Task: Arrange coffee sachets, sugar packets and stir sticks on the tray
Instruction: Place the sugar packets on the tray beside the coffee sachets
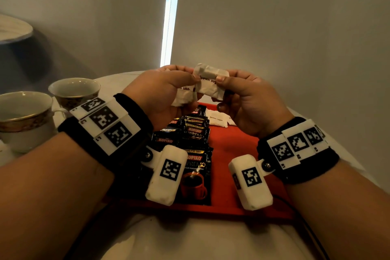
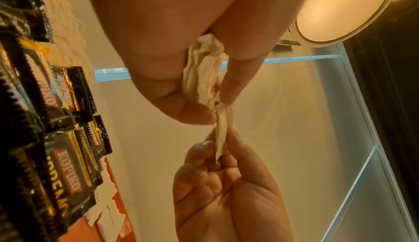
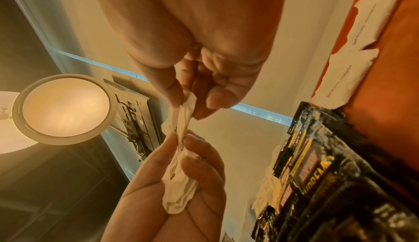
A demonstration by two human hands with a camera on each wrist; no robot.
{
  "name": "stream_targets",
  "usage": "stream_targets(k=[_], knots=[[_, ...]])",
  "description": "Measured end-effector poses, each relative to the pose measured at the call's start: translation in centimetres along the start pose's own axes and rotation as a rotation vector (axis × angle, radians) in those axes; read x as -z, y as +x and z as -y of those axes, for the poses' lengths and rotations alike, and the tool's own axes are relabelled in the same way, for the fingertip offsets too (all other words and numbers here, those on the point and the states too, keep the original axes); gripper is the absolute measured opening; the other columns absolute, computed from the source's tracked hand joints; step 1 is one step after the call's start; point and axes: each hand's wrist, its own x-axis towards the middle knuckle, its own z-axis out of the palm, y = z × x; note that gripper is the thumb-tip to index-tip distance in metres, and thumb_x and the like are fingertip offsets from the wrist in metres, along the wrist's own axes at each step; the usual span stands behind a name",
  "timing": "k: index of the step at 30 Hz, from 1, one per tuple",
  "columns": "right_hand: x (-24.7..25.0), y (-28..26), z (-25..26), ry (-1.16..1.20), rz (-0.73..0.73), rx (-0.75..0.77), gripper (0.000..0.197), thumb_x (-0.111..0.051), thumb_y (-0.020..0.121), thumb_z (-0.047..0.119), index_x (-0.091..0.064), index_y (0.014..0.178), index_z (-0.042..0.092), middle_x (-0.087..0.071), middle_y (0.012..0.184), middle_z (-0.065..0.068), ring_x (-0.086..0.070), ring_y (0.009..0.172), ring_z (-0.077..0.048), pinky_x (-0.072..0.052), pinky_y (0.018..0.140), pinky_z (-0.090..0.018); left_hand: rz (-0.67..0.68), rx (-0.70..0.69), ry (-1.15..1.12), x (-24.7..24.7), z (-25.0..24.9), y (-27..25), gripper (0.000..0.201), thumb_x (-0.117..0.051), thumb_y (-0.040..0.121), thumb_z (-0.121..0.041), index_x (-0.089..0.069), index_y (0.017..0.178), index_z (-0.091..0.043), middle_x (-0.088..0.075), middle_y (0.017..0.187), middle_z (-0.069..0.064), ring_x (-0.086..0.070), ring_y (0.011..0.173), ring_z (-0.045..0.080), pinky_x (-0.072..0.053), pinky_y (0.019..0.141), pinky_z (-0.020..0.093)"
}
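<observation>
- Our left hand (image 1: pixel 160 93) and right hand (image 1: pixel 244 99) are raised above the far end of the red tray (image 1: pixel 232 148), which lies on the white tabletop (image 1: pixel 190 238).
- Left fingers (image 2: pixel 235 77) clench a crumpled bunch of white sugar packets (image 1: pixel 183 95); right fingers (image 3: pixel 172 84) pinch one sugar packet (image 1: pixel 211 82) at the bunch's edge.
- Black coffee sachets (image 1: pixel 196 133) lie overlapping in a row along the tray's left side.
- Two more white packets (image 1: pixel 217 120) rest flat near the tray's far edge.
- Two cups (image 1: pixel 48 107) stand near the tabletop's left edge, beside the tray.
</observation>
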Motion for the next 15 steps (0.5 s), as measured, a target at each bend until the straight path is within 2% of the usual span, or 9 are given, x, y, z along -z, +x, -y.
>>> stream_targets(k=[6,11,13,15], knots=[[0.7,0.5,0.1,-0.083,-0.012,0.012,0.011,-0.061,0.095,0.011,-0.066,0.103,0.005,-0.07,0.077,-0.007,-0.056,0.061,-0.014,-0.036,0.051,-0.027,0.004,0.014,-0.011,0.0,-0.2,-0.2,0.009,-0.056,0.096,-0.006,-0.062,0.098,-0.013,-0.064,0.101,0.015,-0.062,0.079,0.023,-0.053,0.054,0.027],[2.8,1.5,1.0,-0.011,-0.093,0.026,0.01,-0.06,0.095,0.01,-0.064,0.104,0.007,-0.066,0.082,-0.01,-0.049,0.059,-0.014,-0.031,0.048,-0.025,-0.038,0.008,-0.084,0.1,-0.3,-0.1,0.015,-0.052,0.095,-0.006,-0.064,0.099,-0.014,-0.059,0.108,0.013,-0.063,0.084,0.023,-0.052,0.052,0.027],[4.4,2.2,0.8,0.015,-0.17,0.022,0.016,-0.057,0.097,0.011,-0.062,0.111,0.006,-0.068,0.084,-0.008,-0.054,0.06,-0.012,-0.033,0.051,-0.025,-0.045,0.015,-0.129,0.1,-0.5,-0.1,0.014,-0.05,0.096,-0.007,-0.062,0.101,-0.011,-0.058,0.108,0.013,-0.062,0.084,0.023,-0.053,0.053,0.027],[6.1,3.1,-0.2,0.012,-0.261,-0.022,0.027,-0.055,0.098,0.013,-0.059,0.124,0.004,-0.07,0.094,-0.009,-0.058,0.061,-0.01,-0.037,0.052,-0.025,-0.052,0.011,-0.157,0.1,-0.6,-0.1,0.018,-0.045,0.096,-0.006,-0.062,0.101,-0.01,-0.057,0.108,0.014,-0.062,0.087,0.025,-0.055,0.055,0.027]])
